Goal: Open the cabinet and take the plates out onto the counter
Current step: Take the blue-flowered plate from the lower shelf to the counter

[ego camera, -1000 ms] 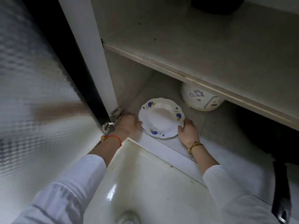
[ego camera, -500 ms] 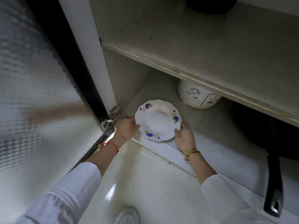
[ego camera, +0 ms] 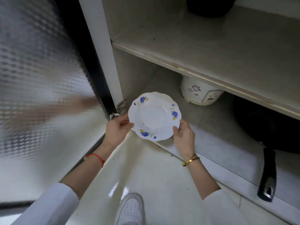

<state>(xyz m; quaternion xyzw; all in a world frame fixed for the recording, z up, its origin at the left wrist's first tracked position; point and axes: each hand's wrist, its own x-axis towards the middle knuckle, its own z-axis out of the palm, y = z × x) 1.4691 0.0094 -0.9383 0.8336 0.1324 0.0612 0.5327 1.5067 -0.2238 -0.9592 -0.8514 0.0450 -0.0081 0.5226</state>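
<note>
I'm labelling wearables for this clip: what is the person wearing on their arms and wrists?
Both forearms are bare, with loose white sleeves pushed up toward the elbows. The left hand has a thin red string bracelet at the wrist. The right hand has gold bangles at the wrist, apparently two slim bands. No rings, gloves or watch can be seen.

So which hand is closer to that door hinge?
Left. The left hand sits just below the hinge; the right hand is across the plate.
</note>
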